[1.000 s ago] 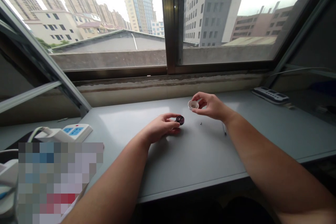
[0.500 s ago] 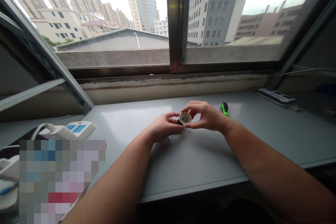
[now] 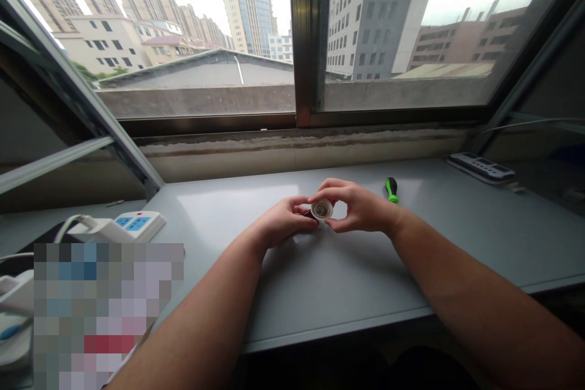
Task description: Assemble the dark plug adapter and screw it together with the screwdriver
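A round white socket-like piece (image 3: 322, 209) with a hollow, metallic-looking inside faces the camera above the grey table (image 3: 347, 280). My left hand (image 3: 287, 220) grips its dark lower part from the left, fingers and thumb closed on it. My right hand (image 3: 356, 206) curves around the white rim from the right, with the index fingertip at the top edge and the thumb near the lower right edge. A bit of red shows behind the piece, by my right fingers. Beyond my right wrist lies a screwdriver (image 3: 391, 189) with a green and black handle.
At the left stands a white power strip (image 3: 146, 226) with blue sockets and plugs, beside a pixelated area. A dark and white power strip (image 3: 481, 168) lies at the back right. Metal frame bars (image 3: 132, 158) rise at the left, and a window spans the back.
My right fingers have shifted around the white rim, the index finger moving left over its top. The round piece has turned and tilted slightly. My left hand has barely moved.
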